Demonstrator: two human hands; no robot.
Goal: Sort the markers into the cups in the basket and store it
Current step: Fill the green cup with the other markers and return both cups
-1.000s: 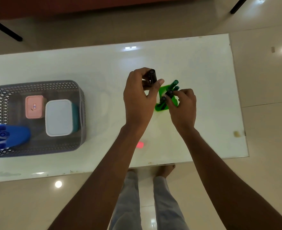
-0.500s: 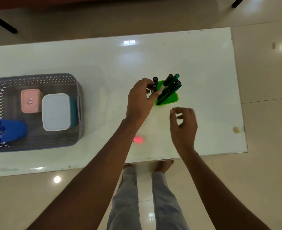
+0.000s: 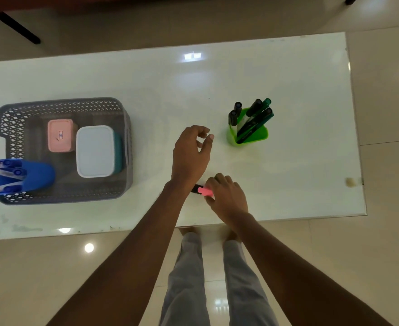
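We're well into the sort here, by our reckoning. The blue cup (image 3: 38, 176) sits in the near-left corner of the basket (image 3: 123, 147) with the blue markers (image 3: 5, 171) in it, so that colour looks done. The basket itself stands at the left edge of the desk (image 3: 299, 90), sharing room with a pink box (image 3: 60, 135) and a white-lidded box (image 3: 95, 151). Over to the right of centre, the green cup (image 3: 259, 135) stands upright on the bare desk, stuffed with dark markers (image 3: 252, 121), and it is not yet in the basket. Down by the near edge, the right hand (image 3: 226, 196) has its fingers curled onto the pink marker (image 3: 203, 190); we can't tell whether it's off the surface. The left hand (image 3: 190, 152) hangs just beyond it, loosely curled, holding nothing. We see no pink cup, so we can't say where that marker goes. Left to do, as we judge it: place that marker, move the green cup into the basket, then store the basket.
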